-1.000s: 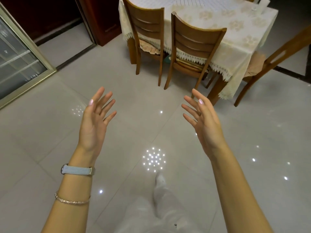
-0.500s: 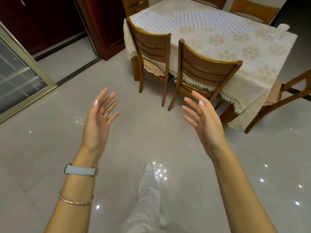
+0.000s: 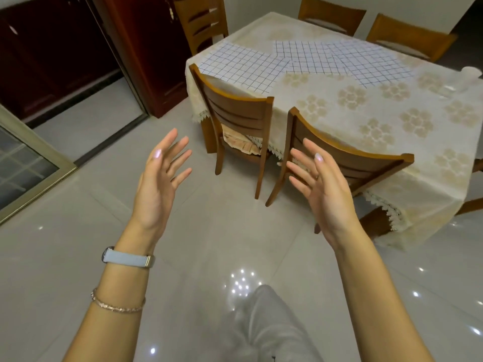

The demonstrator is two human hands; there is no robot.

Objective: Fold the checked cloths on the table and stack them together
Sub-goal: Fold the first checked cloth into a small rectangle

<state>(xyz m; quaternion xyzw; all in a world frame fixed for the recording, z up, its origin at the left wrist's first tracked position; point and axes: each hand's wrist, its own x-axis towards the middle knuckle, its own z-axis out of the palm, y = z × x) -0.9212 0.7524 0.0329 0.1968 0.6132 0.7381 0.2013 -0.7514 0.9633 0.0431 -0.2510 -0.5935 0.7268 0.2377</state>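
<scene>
Several white cloths with blue checks lie flat and unfolded on the far side of the table (image 3: 392, 142), which wears a cream flowered tablecloth. One checked cloth (image 3: 243, 67) is at the left corner, another checked cloth (image 3: 308, 57) partly overlaps a third checked cloth (image 3: 371, 61) to its right. My left hand (image 3: 159, 184) and my right hand (image 3: 321, 189) are raised over the floor, palms facing each other, fingers spread, holding nothing. Both are well short of the table.
Two wooden chairs (image 3: 243, 118) (image 3: 347, 165) stand pushed in on the near side of the table, between me and the cloths. More chairs (image 3: 407, 35) line the far side. A dark red cabinet (image 3: 136, 48) stands at left. A white cup (image 3: 470, 74) sits at the table's right edge.
I have walked closer to the table; the view has tilted up, so more of the tabletop and the cloths shows. Both hands stay raised and open.
</scene>
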